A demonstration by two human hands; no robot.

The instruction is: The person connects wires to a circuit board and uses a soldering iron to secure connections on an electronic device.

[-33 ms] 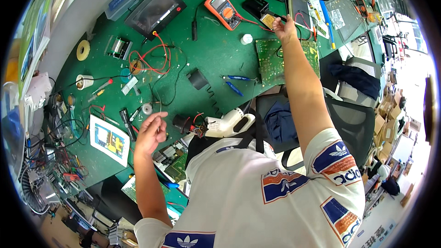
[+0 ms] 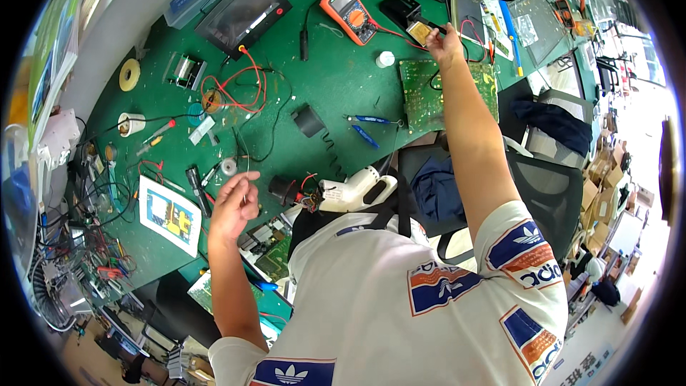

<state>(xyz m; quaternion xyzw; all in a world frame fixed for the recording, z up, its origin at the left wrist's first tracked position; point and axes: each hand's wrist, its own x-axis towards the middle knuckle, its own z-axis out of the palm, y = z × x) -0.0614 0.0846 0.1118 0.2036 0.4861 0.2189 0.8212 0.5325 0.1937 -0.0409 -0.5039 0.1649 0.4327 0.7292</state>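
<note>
My left hand (image 2: pixel 236 204) is raised near the front of the green bench, fingers pinched on a thin wire (image 2: pixel 247 164). Below and right of it lies a white handheld tool (image 2: pixel 346 193) with exposed wiring at its dark end. My right hand (image 2: pixel 444 46) reaches to the back right, fingers closed on a thin black handle (image 2: pixel 439 27) beside a stand (image 2: pixel 400 8) with a yellow sponge (image 2: pixel 419 31). Under that arm lies a green circuit board (image 2: pixel 421 93), with blue-handled tools (image 2: pixel 373 120) to its left and an orange multimeter (image 2: pixel 346 11) behind.
A dark screen unit (image 2: pixel 239 14), red leads (image 2: pixel 236 100), a tape roll (image 2: pixel 128 75) and a white-bordered printed picture (image 2: pixel 168 214) lie on the bench (image 2: pixel 128 257). Tangled cables (image 2: pixel 86 243) fill the left edge. A chair (image 2: pixel 543 200) stands at the right, with cartons (image 2: pixel 600 186) beyond.
</note>
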